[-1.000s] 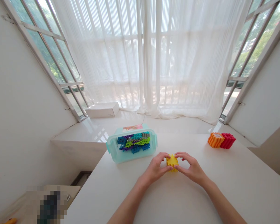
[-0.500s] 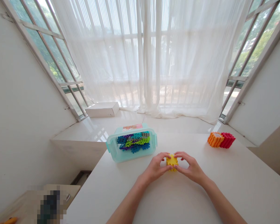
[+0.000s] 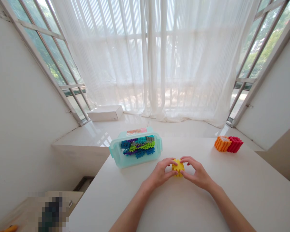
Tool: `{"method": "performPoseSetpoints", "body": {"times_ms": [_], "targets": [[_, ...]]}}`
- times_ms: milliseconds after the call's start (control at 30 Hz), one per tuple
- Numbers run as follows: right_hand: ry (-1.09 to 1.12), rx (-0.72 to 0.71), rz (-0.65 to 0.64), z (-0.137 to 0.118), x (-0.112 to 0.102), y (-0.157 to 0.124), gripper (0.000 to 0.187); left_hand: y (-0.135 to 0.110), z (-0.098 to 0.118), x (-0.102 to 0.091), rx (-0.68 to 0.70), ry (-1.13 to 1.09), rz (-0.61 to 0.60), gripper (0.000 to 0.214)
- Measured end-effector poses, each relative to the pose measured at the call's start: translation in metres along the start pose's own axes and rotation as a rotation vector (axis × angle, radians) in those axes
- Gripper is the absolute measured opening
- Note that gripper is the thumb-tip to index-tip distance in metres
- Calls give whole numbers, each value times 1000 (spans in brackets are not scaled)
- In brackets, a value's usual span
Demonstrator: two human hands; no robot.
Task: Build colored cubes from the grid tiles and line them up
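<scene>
At twelve o'clock on the surface (image 3: 183, 206), left hand (image 3: 158, 175) and right hand (image 3: 198, 175) fingers (image 3: 170, 173) clasp a notched yellow plastic cube (image 3: 178, 167).

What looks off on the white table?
Nothing stands out. The clear latched plastic box keeps its colourful interlocking pieces inside, none spilled; the yellow notched block between left hand and right hand looks undamaged, as do the orange ribbed block and red ribbed block.

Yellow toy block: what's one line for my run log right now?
left hand: on yellow toy block | right hand: on it too | nearby: clear teal box of toy pieces
</scene>
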State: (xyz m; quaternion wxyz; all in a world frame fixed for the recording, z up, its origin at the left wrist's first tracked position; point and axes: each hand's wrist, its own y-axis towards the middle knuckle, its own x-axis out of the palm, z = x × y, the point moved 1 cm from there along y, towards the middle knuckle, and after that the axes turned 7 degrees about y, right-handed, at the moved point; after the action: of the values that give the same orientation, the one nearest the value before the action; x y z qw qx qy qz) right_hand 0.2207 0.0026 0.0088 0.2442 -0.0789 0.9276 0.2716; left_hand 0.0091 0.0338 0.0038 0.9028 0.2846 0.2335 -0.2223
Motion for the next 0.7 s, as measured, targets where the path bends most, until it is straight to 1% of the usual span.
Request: {"method": "performPoseSetpoints", "body": {"times_ms": [167,400,567,700], "targets": [[-15,8,-1,3,1,-1,33,0,0,-1,-10,27,-9,24],[1,-24,-6,1,0,-1,31,0,1,1,13,-24,-20,29],[-11,-14,-18,3,1,-1,36,1,2,1,-21,-67,-33,35],[-21,2,-28,5,1,-2,37,0,2,0,-45,-73,-73,36]]}}
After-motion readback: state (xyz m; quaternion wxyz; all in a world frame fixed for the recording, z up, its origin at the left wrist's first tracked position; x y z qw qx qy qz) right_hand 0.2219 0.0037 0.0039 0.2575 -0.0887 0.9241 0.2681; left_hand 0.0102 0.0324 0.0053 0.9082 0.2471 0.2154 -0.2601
